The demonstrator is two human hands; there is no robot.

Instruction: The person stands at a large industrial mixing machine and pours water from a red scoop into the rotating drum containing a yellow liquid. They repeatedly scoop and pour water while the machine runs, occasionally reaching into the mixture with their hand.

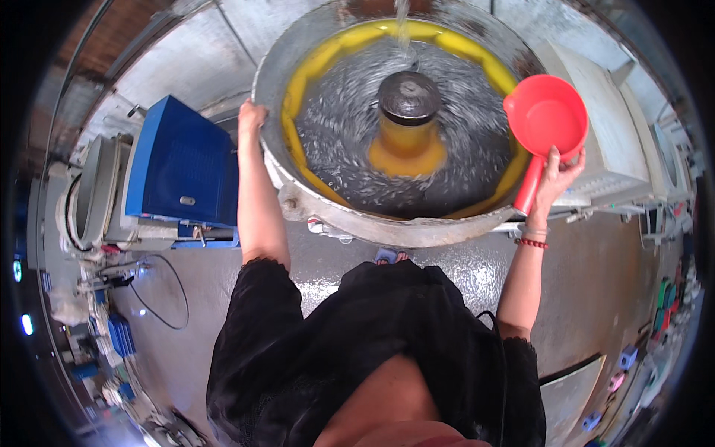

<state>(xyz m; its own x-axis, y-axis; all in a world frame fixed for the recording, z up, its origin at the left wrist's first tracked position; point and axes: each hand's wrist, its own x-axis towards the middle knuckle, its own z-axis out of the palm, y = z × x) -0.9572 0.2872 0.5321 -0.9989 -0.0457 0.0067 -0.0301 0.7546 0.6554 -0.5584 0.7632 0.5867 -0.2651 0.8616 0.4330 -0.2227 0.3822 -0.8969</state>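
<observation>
My right hand [557, 177] grips a red plastic dipper [550, 115] by its handle, near where it joins the cup. The dipper hangs over the right rim of a big round metal tub [432, 232], and no contents show in its cup. My left hand [252, 117] is closed on the tub's outer left edge. A yellow lining [304, 68] rings the tub's inside. Many small silvery pieces [339, 112] lie in dark liquid, blurred in a swirl around a central post with a dark round cap [410, 97]. A water stream [403, 33] falls in at the far side.
A blue box-shaped cabinet [182, 167] stands left of the tub, beside a grey round machine [93, 194]. To the right is a pale machine housing [599, 141]. A black cable [186, 298] loops over the wet floor [588, 276]. Baskets and small stools line the right side.
</observation>
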